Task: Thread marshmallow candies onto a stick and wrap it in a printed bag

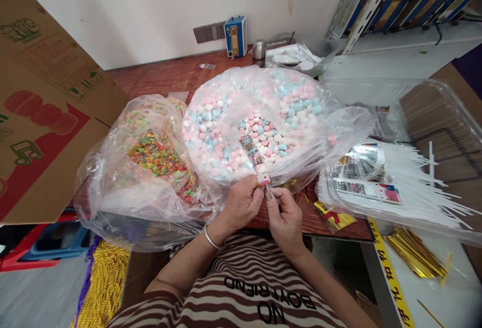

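Observation:
Both hands meet at the table's front edge, below a large clear bag (211,117) of pink, blue and white candies. My left hand (243,202) pinches the lower left end of a small printed packet (251,150). Thumb and fingers of my right hand (285,216) are closed at the packet's lower end, around what looks like a thin white stick. The packet slants up over the bag's opening, where loose candies (259,129) show. Left of it lies a clear bag of colourful ring-shaped pieces (160,157).
A cardboard box (48,102) stands at left. At right, a clear plastic tray (425,222) holds white sticks (414,177) and printed labels. Gold twist ties (414,252) lie lower right. A blue device (236,37) and metal cup (259,50) stand behind.

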`<state>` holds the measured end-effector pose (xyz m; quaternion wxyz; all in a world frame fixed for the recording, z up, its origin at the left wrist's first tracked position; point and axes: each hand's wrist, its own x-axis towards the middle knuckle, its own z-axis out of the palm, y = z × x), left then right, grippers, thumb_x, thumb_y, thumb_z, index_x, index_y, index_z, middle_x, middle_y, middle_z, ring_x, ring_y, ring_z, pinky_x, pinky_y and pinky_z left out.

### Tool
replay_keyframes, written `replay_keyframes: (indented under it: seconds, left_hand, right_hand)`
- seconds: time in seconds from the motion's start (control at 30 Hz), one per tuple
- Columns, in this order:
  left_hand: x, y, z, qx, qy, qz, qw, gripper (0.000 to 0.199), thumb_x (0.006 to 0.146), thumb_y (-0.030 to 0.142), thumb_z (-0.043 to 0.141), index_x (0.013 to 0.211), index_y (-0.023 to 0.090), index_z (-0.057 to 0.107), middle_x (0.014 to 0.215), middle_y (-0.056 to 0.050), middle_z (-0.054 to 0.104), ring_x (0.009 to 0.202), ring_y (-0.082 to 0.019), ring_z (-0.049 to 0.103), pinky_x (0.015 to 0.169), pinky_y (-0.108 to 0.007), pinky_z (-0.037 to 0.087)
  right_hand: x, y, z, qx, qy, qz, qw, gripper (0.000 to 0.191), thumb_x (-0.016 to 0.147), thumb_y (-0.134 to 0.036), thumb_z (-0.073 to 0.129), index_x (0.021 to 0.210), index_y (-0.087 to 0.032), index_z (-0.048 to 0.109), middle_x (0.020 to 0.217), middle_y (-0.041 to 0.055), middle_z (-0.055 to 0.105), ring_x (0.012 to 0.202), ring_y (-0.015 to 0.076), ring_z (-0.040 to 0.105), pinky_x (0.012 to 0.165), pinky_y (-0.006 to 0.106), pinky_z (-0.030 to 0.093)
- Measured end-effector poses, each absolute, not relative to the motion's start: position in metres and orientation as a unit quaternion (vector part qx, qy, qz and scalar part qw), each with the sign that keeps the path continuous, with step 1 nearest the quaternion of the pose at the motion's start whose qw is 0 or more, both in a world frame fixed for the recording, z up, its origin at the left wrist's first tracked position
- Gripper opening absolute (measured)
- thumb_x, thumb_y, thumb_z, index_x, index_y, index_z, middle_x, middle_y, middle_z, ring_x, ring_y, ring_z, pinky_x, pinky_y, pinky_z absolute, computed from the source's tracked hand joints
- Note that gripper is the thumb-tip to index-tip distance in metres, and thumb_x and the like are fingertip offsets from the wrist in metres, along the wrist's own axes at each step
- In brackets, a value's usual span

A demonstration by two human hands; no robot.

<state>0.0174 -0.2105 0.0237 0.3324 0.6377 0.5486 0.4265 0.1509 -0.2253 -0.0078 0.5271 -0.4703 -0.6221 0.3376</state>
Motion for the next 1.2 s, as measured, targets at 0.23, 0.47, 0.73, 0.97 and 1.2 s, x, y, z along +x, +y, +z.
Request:
replay_keyframes:
  seconds: [0.23, 0.47, 0.73, 0.97, 1.2]
  left_hand:
    - [0.018, -0.213, 0.024, 0.408, 0.423, 0.54, 0.603, 0.029, 0.087, 0.044, 0.068, 0.102, 0.019, 0.072, 0.095, -0.006, 0.072, 0.092, -0.021, 0.065, 0.092, -0.033, 0.049]
    - [0.027, -0.214, 0.034, 0.345, 0.462, 0.532, 0.62, 0.024, 0.089, 0.041, 0.065, 0.087, 0.018, 0.073, 0.085, -0.006, 0.074, 0.085, -0.02, 0.068, 0.086, -0.032, 0.053]
    - [0.027, -0.217, 0.024, 0.505, 0.554, 0.473, 0.462, 0.026, 0.096, 0.031, 0.051, 0.086, 0.02, 0.072, 0.084, -0.006, 0.072, 0.081, -0.02, 0.063, 0.087, -0.032, 0.05]
    - [0.028, -0.223, 0.026, 0.458, 0.478, 0.492, 0.566, 0.026, 0.087, 0.026, 0.055, 0.1, 0.021, 0.077, 0.093, -0.007, 0.075, 0.101, -0.025, 0.067, 0.1, -0.039, 0.049]
    - [0.029, -0.218, 0.027, 0.336, 0.416, 0.55, 0.642, 0.028, 0.091, 0.039, 0.062, 0.095, 0.017, 0.079, 0.095, -0.009, 0.078, 0.108, -0.027, 0.069, 0.102, -0.039, 0.05]
  right_hand:
    - [0.146, -0.225, -0.012, -0.465, -0.644, 0.258, 0.549, 0.006, 0.098, -0.023, 0.058, 0.098, -0.023, 0.063, 0.076, -0.0004, 0.073, 0.06, 0.0143, 0.067, 0.058, 0.023, 0.053]
    - [0.143, -0.225, -0.024, -0.461, -0.717, 0.109, 0.511, 0.014, 0.1, -0.024, 0.053, 0.098, -0.021, 0.067, 0.073, 0.0043, 0.076, 0.057, 0.0171, 0.07, 0.056, 0.025, 0.051]
    - [0.143, -0.226, -0.02, -0.47, -0.723, 0.103, 0.495, 0.021, 0.103, -0.025, 0.048, 0.097, -0.021, 0.067, 0.074, 0.0051, 0.076, 0.055, 0.0168, 0.068, 0.055, 0.025, 0.048]
    - [0.149, -0.219, -0.018, -0.476, -0.719, 0.071, 0.501, 0.019, 0.104, -0.028, 0.051, 0.099, -0.021, 0.067, 0.073, 0.0036, 0.075, 0.055, 0.0159, 0.068, 0.056, 0.025, 0.048]
    - [0.146, -0.216, -0.016, -0.436, -0.742, 0.046, 0.507, 0.016, 0.102, -0.02, 0.052, 0.097, -0.02, 0.067, 0.073, 0.0042, 0.076, 0.057, 0.0164, 0.068, 0.059, 0.027, 0.049]
